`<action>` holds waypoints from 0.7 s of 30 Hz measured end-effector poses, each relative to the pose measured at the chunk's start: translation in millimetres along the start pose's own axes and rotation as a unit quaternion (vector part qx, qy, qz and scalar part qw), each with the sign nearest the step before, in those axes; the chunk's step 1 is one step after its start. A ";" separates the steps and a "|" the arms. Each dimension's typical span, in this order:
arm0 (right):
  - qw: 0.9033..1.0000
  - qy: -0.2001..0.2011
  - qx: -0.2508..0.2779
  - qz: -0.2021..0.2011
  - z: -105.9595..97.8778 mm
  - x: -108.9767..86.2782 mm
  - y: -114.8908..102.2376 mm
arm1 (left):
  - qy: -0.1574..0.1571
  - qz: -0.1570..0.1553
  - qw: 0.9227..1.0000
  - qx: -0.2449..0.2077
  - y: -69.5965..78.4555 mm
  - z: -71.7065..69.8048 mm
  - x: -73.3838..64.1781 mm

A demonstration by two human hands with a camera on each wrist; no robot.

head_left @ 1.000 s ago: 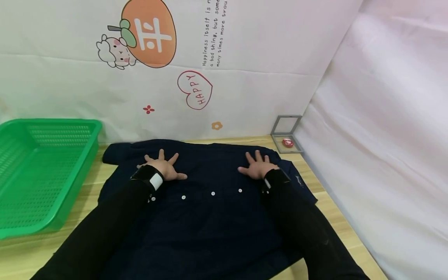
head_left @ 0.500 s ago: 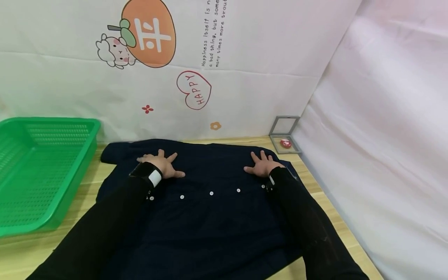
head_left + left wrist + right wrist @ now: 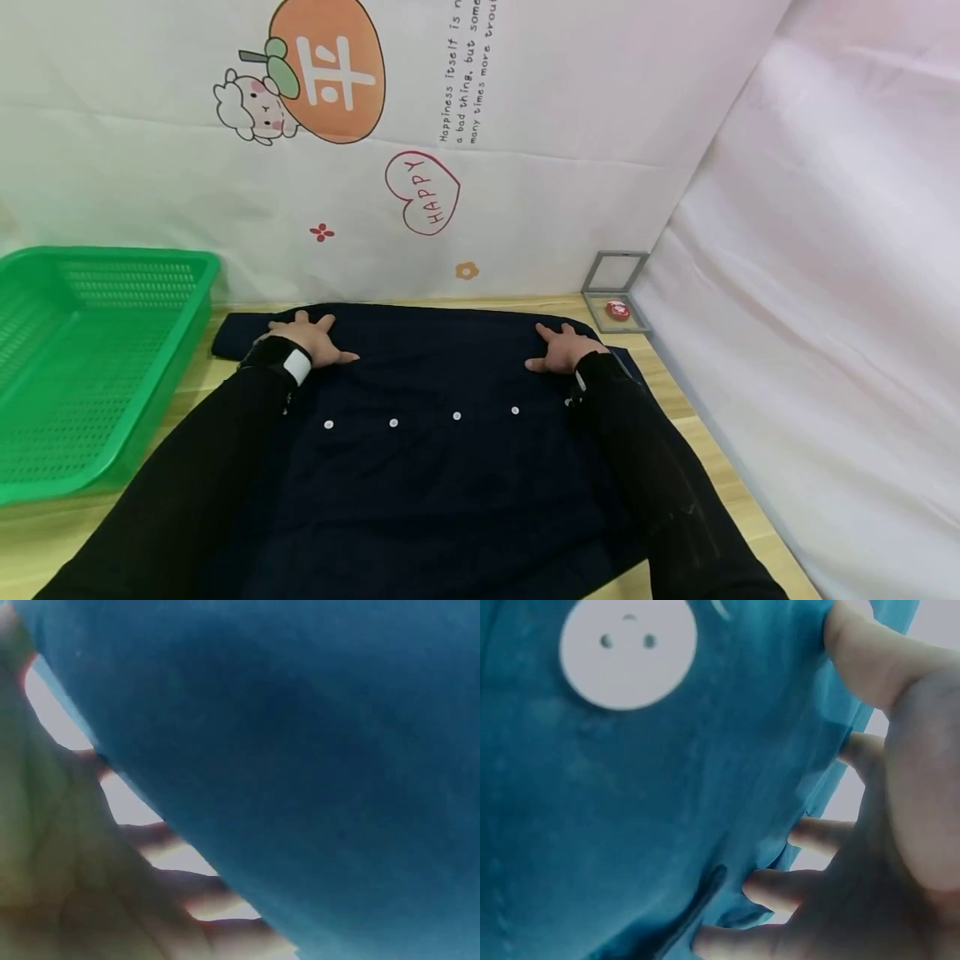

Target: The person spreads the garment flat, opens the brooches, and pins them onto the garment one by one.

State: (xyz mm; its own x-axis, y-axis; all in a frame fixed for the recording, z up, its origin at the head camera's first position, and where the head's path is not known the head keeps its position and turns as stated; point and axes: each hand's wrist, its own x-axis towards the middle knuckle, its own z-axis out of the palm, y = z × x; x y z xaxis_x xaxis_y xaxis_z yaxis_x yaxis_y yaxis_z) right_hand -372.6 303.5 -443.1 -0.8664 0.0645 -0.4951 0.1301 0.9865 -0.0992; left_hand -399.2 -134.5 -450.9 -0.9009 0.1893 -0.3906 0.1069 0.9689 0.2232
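A dark navy button-up shirt (image 3: 450,483) lies spread sideways over the table, its row of white buttons running left to right. My left hand (image 3: 306,340) rests on the shirt near its far left part, by the sleeve, with fingers spread. On the far right part my right hand (image 3: 564,350) touches the cloth, fingers apart too. The left wrist view shows the palm (image 3: 67,855) above the fabric, with its fingertips hidden behind it. In the right wrist view the fingertips meet the cloth beside a large white button (image 3: 628,651).
A green plastic basket (image 3: 150,400) stands on the table at the left. At the back right corner sits a small open grey-framed clear case (image 3: 636,323) with a red round item (image 3: 617,311) in it. White printed cloth (image 3: 540,225) hangs behind, and plain white cloth on the right.
My left hand has slid left across the shirt toward the sleeve, and the far edge there looks straighter. My right hand has shifted slightly right over the second.
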 end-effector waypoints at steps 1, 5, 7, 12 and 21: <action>1.000 0.000 -0.002 -0.001 -0.1 0.3 -0.1 | -0.007 -0.004 1.000 -0.001 0.7 -1.9 -2.5; 1.000 -0.006 -0.004 -0.002 0.8 1.0 -0.8 | -0.032 -0.021 0.999 -0.025 -1.5 -4.1 -9.0; 1.000 -0.009 -0.002 -0.003 1.5 -0.3 -1.8 | -0.035 -0.029 0.998 -0.038 -4.1 -2.6 -8.5; 1.000 -0.014 0.004 -0.009 2.9 -4.4 -3.3 | -0.030 -0.036 0.998 -0.049 -6.5 -0.8 -5.0; 1.000 -0.007 0.012 -0.015 1.3 -7.3 4.1 | -0.029 -0.037 0.998 -0.034 -3.5 -3.1 2.6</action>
State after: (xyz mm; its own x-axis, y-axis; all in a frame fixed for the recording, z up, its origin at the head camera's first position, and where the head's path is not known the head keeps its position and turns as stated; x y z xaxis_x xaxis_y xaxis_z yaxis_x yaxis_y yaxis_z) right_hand -365.2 306.9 -441.0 -0.8633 0.0324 -0.5037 0.1152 0.9843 -0.1341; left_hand -403.2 -137.9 -449.9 -0.8795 0.1281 -0.4584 0.0100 0.9678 0.2514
